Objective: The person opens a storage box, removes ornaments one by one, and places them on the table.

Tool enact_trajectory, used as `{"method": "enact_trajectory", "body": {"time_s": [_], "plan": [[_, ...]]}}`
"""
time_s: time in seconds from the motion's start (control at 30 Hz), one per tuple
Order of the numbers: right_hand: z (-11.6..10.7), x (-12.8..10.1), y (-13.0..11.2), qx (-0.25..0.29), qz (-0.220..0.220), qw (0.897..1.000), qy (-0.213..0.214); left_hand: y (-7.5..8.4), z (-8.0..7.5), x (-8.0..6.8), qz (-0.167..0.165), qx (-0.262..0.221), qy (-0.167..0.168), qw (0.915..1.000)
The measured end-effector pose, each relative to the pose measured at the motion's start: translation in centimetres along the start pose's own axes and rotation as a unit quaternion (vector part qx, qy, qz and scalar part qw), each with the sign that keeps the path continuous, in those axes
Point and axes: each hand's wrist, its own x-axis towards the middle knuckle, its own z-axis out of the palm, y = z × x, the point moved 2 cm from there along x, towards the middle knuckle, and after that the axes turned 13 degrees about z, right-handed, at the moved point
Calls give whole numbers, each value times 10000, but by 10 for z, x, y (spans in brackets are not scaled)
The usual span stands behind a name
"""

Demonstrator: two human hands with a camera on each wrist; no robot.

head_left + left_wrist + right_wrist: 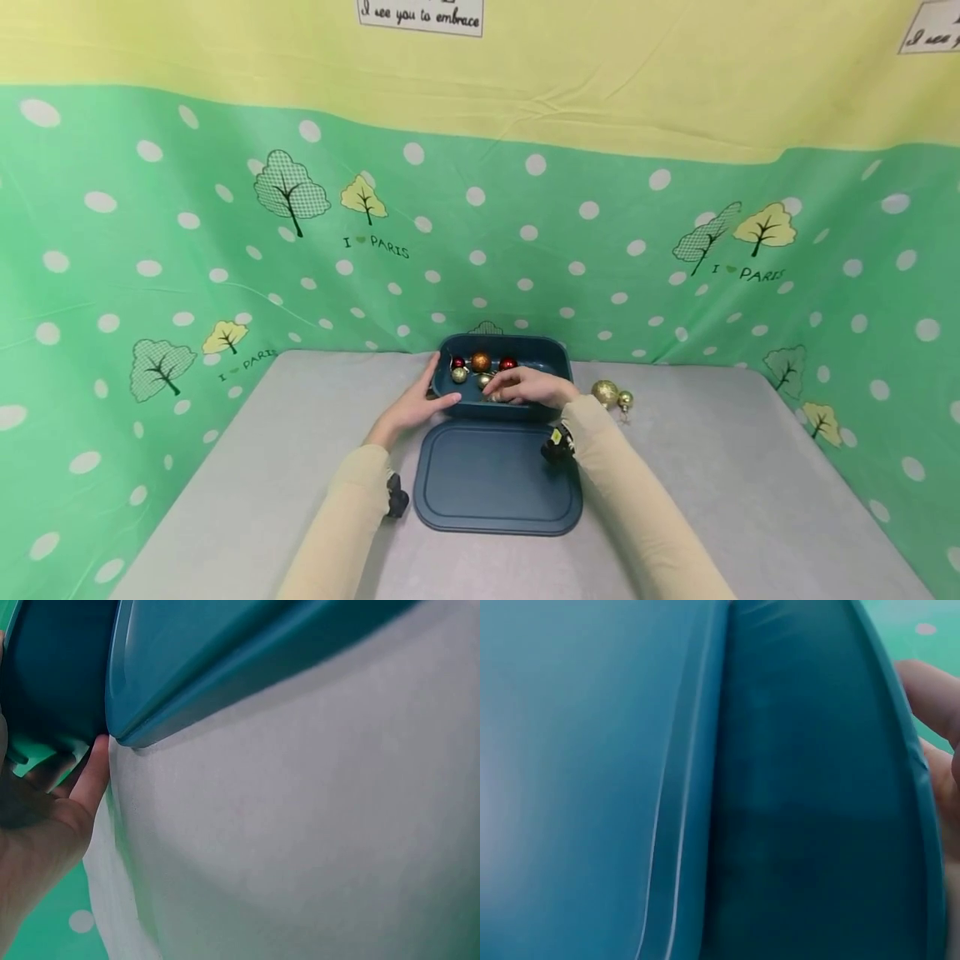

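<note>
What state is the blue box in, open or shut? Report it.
Open. The blue box has no lid on; its lid lies flat on the table in front, and ornaments show inside.

Bright, even light fills the head view; shadows are faint; its edges bow like a fisheye. Both wrist views are close, soft and blurred.
</note>
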Motion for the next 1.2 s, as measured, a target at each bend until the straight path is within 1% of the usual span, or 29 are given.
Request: {"method": "enact_trajectory", "body": {"time_s": [0.17, 0.33, 0.5, 0.67, 0.8, 1.0, 1.2], "plan": [[-6, -7, 1, 533, -242, 9981, 206, 1, 0, 2, -37, -104, 48, 9999], [-9, -14, 3, 781, -420, 9956, 303, 3, 1, 2, -49, -96, 57, 9999], [-9, -28, 1, 802, -682, 9935, 444, 2, 2, 1, -81, -91, 29, 9999], [-11, -46, -3, 947, -830, 9896, 697, 1, 2, 1, -91, -105, 50, 9999], [-14, -60, -1, 913, -931, 9880, 823, 0, 1, 0, -78, -110, 63, 9999], [-18, -76, 7, 844, -938, 9876, 935, -3, 1, 0, -45, -81, -27, 10000], [-23, -89, 18, 701, -865, 9863, 1217, -4, 1, 0, -24, -74, -33, 10000]]}}
